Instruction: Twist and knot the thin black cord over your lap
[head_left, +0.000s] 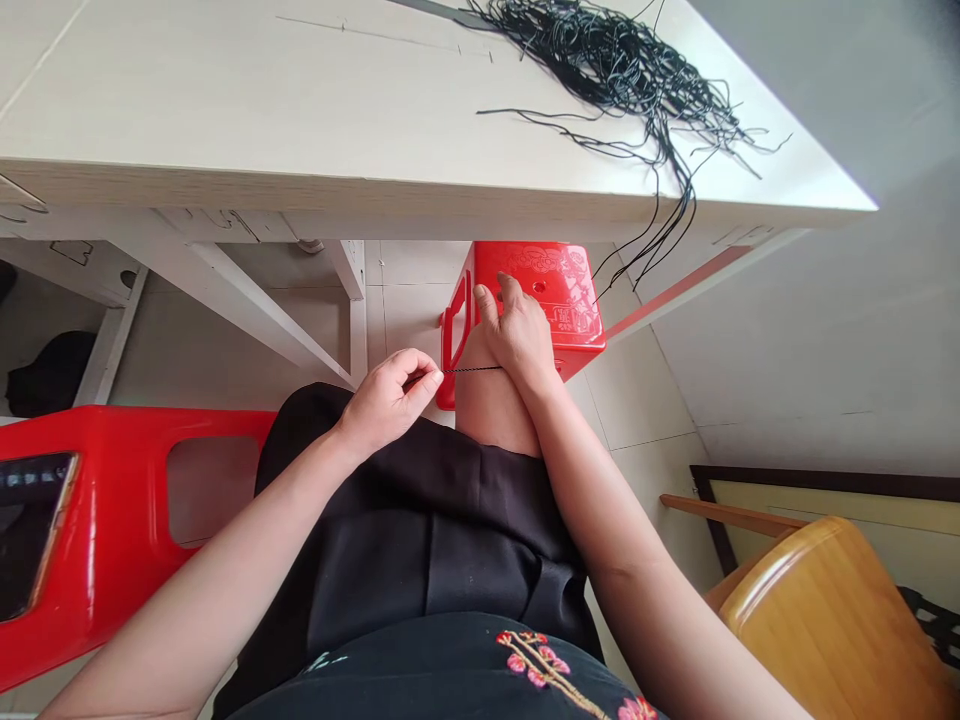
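A short black cord (471,370) is stretched level just above my right knee. My left hand (390,398) pinches its left end between thumb and fingers, over my black skirt. My right hand (517,335) lies flat with fingers out on the knee, palm pressing the cord's right end against the skin. A large tangle of black cords (622,70) lies on the white table (300,110) above, with several strands hanging over the front edge.
A red plastic stool (555,300) stands on the tiled floor under the table, just past my knee. Another red stool (112,520) is at my left. A wooden chair (817,610) sits at the lower right. White table legs (247,300) slant to the left.
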